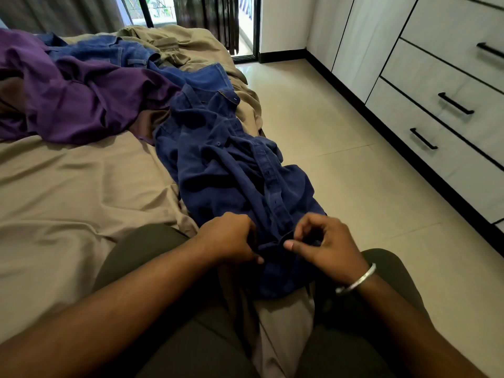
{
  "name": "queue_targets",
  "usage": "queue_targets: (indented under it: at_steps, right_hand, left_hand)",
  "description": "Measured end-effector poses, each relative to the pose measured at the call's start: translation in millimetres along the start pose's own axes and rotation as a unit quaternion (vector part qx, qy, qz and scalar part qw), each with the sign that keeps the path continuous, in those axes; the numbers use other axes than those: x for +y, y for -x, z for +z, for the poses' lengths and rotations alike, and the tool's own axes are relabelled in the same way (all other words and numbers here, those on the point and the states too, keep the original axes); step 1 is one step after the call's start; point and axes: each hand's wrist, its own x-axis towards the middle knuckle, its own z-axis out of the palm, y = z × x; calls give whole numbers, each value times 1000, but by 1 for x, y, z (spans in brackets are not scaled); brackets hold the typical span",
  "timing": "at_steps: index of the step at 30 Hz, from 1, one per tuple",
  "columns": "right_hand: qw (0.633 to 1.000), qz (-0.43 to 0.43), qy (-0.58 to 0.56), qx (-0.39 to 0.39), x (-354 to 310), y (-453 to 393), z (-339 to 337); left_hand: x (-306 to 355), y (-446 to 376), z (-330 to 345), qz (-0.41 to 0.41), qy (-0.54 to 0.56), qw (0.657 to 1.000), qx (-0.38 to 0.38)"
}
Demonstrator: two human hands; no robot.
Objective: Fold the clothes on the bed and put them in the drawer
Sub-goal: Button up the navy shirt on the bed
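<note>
A shirt (231, 165) lies along the bed's (68, 192) right edge, its near end on the person's lap. Behind and to its left, more clothes (81, 96) lie heaped. Drawers (436, 85) stand right, across the floor (341, 148).

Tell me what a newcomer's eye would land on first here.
First, the navy shirt stretched along the bed's right edge toward the viewer, with the left hand and right hand pinching its near end by the button strip. Next, the purple garment crumpled at the far left. Then the white drawers with black handles, all closed, on the right.
</note>
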Motion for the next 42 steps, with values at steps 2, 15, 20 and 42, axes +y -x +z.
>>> queue_targets:
  at_steps: [2, 15, 20, 42]
  right_hand:
    - [988, 40, 120, -91, -1, 13, 7]
    - [992, 7, 39, 119, 0, 19, 26]
    - [992, -91, 78, 23, -4, 24, 20]
    - [956, -150, 206, -148, 6, 1, 28]
  left_hand:
    - [0, -1, 2, 25, 9, 1000, 7]
    - [-4, 1, -12, -75, 333, 935, -95]
    - [0, 7, -7, -34, 284, 935, -210]
    - [-11, -27, -16, -114, 223, 957, 146]
